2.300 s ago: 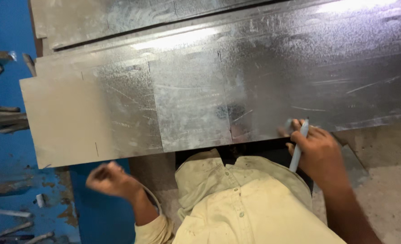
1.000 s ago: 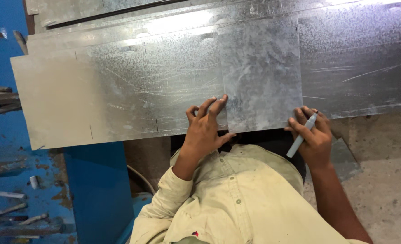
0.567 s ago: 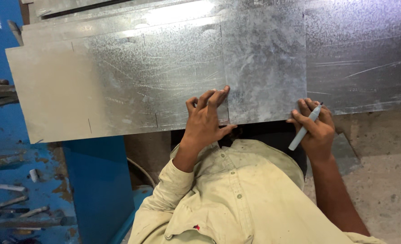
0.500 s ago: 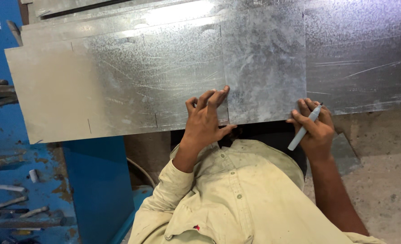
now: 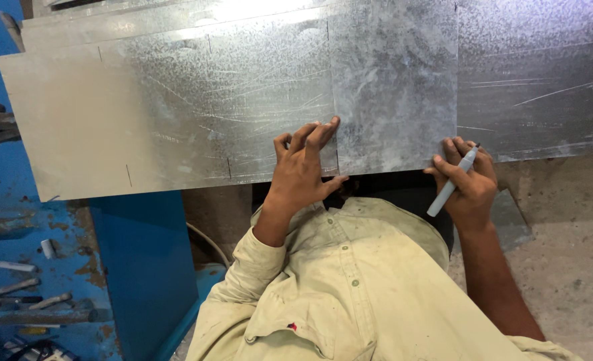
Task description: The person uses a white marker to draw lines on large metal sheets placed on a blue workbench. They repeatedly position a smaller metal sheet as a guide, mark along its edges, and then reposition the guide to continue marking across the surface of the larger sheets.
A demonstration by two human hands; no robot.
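Closest to the camera, the cream button-up shirt (image 5: 350, 294) fills the bottom of the view. Just past it, the right hand (image 5: 467, 184) is curled around a pale grey marker (image 5: 451, 182), fingers closed on the barrel, tip angled up toward the near corner of the smaller metal sheet (image 5: 393, 87), which looks like a grip kept ready for marking. Across from that hand, the left hand (image 5: 303, 174) lies flat with fingers spread and nothing in it, palm at the near edge and fingertips along the seam where the smaller sheet overlaps the long galvanized sheet (image 5: 169, 113). That seems to pin both layers against sliding. Short dark tick marks sit on the long sheet, out past the left hand. Beyond that sheet's end stands the blue machine frame (image 5: 142, 261), with bare concrete floor (image 5: 570, 267) outside the right hand.
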